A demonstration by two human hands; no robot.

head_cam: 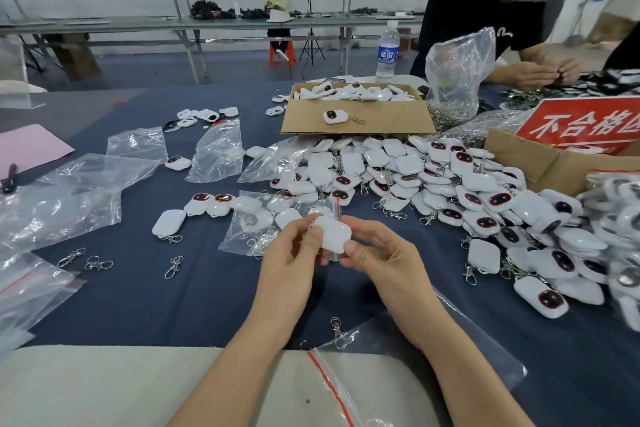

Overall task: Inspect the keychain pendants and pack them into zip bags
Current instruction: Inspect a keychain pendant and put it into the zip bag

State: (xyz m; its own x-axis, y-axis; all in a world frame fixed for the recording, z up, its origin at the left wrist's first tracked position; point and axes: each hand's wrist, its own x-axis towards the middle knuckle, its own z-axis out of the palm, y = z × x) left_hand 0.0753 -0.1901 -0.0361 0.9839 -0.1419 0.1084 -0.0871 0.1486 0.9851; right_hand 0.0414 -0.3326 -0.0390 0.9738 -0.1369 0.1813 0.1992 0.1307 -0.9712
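**A:** Head view: who is holding the pendant (333, 232)?

**B:** Both hands are pinching it, fingers curling round it. The left hand (291, 255) is gripping at its 9 o'clock and the right hand (379, 253) at 3. A clear zip bag (336, 210) is running 12-to-6 against it. I cannot tell whether the pendant is sitting inside.

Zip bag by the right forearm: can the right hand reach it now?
Likely yes, once freed: the zip bag lies flat right beside that forearm, but the right hand and left hand both hold a white pendant.
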